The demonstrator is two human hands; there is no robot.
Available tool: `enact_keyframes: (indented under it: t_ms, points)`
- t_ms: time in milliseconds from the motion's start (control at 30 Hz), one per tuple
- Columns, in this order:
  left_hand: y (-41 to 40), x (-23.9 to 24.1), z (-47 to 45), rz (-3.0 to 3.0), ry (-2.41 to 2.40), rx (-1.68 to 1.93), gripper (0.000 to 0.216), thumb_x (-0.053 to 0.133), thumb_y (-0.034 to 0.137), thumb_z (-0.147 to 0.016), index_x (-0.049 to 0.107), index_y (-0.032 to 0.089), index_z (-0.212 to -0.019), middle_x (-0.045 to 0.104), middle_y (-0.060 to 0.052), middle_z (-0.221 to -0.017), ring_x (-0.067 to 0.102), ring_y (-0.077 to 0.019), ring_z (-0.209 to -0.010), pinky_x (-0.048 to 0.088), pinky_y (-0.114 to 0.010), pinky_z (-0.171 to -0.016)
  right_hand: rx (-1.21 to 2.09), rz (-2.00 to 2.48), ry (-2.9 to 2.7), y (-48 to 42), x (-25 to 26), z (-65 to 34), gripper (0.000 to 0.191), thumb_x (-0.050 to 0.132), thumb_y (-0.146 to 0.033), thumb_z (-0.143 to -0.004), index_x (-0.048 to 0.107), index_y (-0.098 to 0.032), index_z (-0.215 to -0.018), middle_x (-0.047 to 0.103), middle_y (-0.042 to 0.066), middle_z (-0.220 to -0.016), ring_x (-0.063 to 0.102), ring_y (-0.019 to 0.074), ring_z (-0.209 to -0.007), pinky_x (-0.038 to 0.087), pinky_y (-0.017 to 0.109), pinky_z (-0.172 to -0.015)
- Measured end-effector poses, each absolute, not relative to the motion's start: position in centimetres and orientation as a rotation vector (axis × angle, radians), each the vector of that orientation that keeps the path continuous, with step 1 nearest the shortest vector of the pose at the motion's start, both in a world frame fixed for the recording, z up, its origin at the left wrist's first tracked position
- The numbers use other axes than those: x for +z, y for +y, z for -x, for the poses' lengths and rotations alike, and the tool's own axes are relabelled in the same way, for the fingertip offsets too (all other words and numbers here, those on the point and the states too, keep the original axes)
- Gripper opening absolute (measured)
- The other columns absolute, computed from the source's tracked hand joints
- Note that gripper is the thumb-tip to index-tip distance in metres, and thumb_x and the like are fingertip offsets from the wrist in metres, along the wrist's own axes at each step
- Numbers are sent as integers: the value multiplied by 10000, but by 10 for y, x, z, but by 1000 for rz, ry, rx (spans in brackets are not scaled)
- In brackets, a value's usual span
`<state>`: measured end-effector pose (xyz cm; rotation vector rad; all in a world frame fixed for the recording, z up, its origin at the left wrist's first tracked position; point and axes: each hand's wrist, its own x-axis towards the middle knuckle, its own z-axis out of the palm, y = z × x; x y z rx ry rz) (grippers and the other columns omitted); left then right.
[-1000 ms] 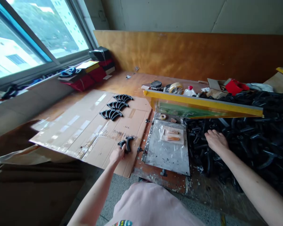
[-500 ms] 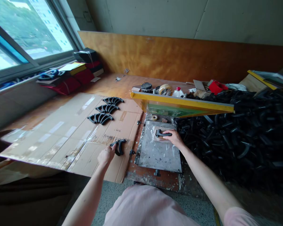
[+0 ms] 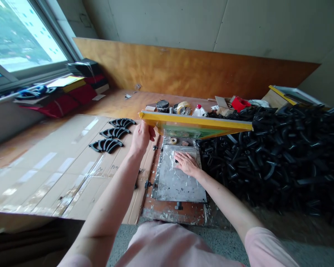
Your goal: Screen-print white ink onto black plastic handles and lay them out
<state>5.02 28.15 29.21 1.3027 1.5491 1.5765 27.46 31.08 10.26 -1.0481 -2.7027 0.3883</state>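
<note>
My left hand [image 3: 142,136] is closed at the near left corner of a yellow-edged screen frame [image 3: 195,120], which is tilted up over the far end of a grey metal plate [image 3: 180,187]. My right hand [image 3: 187,164] lies flat with fingers stretched out on the clear film in the plate's middle. Beneath it a black curved plastic handle is almost wholly covered; only a dark bit shows by the fingertips. Three fanned rows of black curved handles [image 3: 106,145] lie on the cardboard [image 3: 80,178] to the left. My left forearm hides most of another handle near the cardboard's right edge.
A large heap of black plastic parts [image 3: 275,163] fills the right side. Behind the frame stand a dark tin [image 3: 163,106], tape rolls [image 3: 183,108], a red-capped bottle [image 3: 199,111] and a red tape dispenser [image 3: 240,104]. Red and black bundles [image 3: 55,102] sit by the window.
My left hand has let go of the handle on the cardboard and moved up to the frame's left corner. My right hand has flattened over the handle on the plate. The view has shifted right.
</note>
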Motion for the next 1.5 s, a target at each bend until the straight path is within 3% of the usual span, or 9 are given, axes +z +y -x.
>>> enact_keyframes:
  t_ms: [133,300,433,567,733,867,1067,1267,1500]
  points:
    - [261,285,-53,-1278,1542,1534,620,317,617,-896,661,140,-700,566,-29,-522,498,-129,-476,376,-239,-482,396,1107,-2572,312,110,-290,434,676,-321,-824,602,-202,-1235,575,77,-1331,450,228,-1297,304,450,-1104]
    - [205,237,-38,-1107,1486,1213,647,391,694,-827,706,156,-1000,621,-29,-670,548,-159,-595,393,-241,-518,312,1499,-2234,321,134,-365,251,484,-219,-903,687,-78,-863,704,38,-834,636,161,-901,525,286,-796]
    - [179,180,-38,-1037,1516,988,598,543,616,-786,601,204,-1215,597,22,-679,482,-112,-525,344,-208,-482,187,1587,-2081,348,157,-384,260,510,-172,-882,664,-151,-1090,683,110,-1062,617,239,-1027,500,388,-898]
    - [176,123,-45,-1052,1593,989,668,569,575,-766,501,199,-1315,585,36,-657,509,-129,-537,364,-219,-497,67,1389,-2196,377,180,-318,619,674,-241,-795,452,-145,-1364,415,156,-1433,397,300,-1300,386,431,-1049]
    - [177,92,-46,-1085,1693,949,626,512,571,-799,515,186,-1292,643,-3,-727,607,-184,-672,444,-256,-602,128,1473,-2550,380,184,-249,322,638,-170,-810,596,-139,-1128,633,151,-1074,562,302,-1032,459,408,-859]
    - [176,91,-45,-1110,1701,935,578,492,564,-823,532,204,-1273,677,-26,-809,642,-209,-761,469,-273,-667,178,1447,-2681,358,169,-255,146,562,-140,-839,636,-164,-964,665,105,-929,584,257,-920,447,346,-782]
    - [176,91,-46,-1096,1715,956,575,497,566,-814,559,187,-1241,698,-35,-831,649,-210,-767,476,-277,-670,257,964,-2868,330,168,-301,195,500,-48,-820,626,-190,-862,646,51,-866,563,201,-878,413,280,-719]
    - [175,97,-46,-1104,1683,990,576,516,564,-800,583,164,-1208,701,-36,-807,647,-199,-721,472,-272,-633,253,993,-2831,342,180,-293,27,621,-185,-819,613,-196,-796,622,31,-821,553,190,-800,391,263,-641]
    - [175,99,-44,-1021,1621,1000,601,556,575,-775,569,174,-1223,702,-34,-775,639,-191,-675,457,-256,-578,127,917,-2679,306,151,-295,223,489,-24,-830,646,-164,-902,634,77,-888,534,210,-909,432,302,-761]
